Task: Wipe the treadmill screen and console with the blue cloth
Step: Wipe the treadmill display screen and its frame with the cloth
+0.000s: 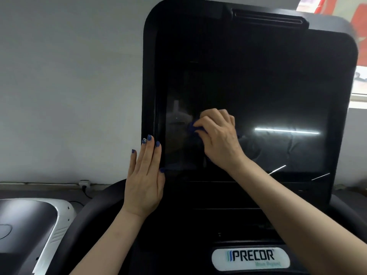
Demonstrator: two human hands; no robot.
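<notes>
The treadmill's tall black screen point(258, 86) fills the middle of the view, dark and reflecting a strip light. My right hand point(218, 137) grips a bunched blue cloth point(192, 127) and presses it against the lower left part of the glass; most of the cloth is hidden under the fingers. My left hand point(145, 175) lies flat with straight fingers against the screen's left bezel, thumb on the front edge. Below the screen the black console point(228, 215) carries a white Precor badge point(251, 259).
A curved black handrail point(89, 215) sweeps around the console's left side. Another machine's grey and black housing point(29, 225) stands at the lower left. A pale wall lies behind, with a wall socket point(84, 183) and cable low down. A window shows at the far right.
</notes>
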